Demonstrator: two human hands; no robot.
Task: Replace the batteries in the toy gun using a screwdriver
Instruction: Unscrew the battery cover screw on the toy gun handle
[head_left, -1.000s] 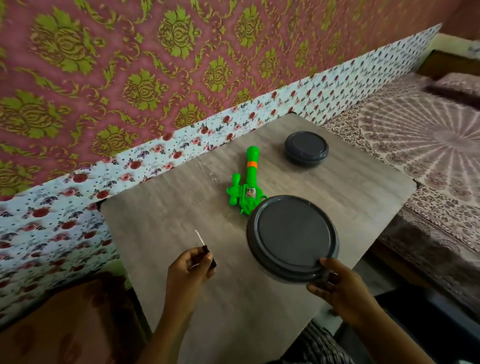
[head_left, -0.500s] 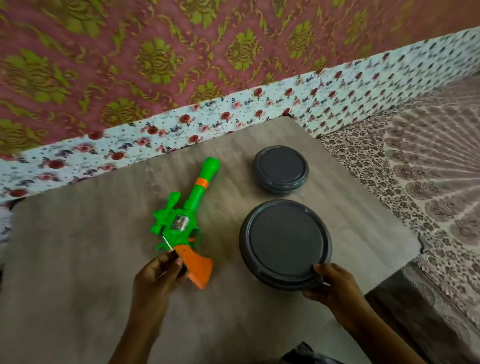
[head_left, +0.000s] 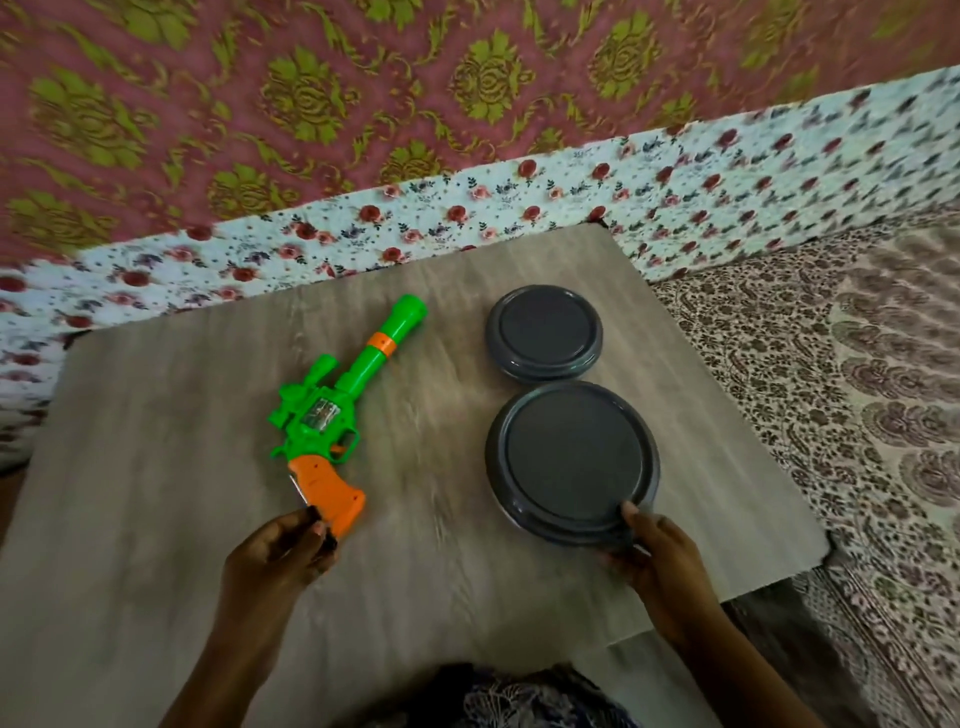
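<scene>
A green and orange toy gun (head_left: 332, 415) lies flat on the grey wood-grain table (head_left: 156, 467), left of the frame's centre, its green barrel pointing to the upper right and its orange grip toward the bottom of the frame. Just below the grip, the left hand (head_left: 275, 556) has its fingers curled around a small screwdriver (head_left: 306, 506); the thin metal shaft runs up along the left edge of the orange grip, touching it or very nearly so. In the right half of the frame sit two dark grey round containers with lids. The large container (head_left: 571, 462) is nearer the bottom, and the right hand (head_left: 660, 561) grips its lower right rim, thumb on the lid's edge and fingers curled below it. The small container (head_left: 544, 332) stands just above the large one, touching or almost touching it. Patterned cloth (head_left: 831, 415) covers the surface at the right edge of the frame
</scene>
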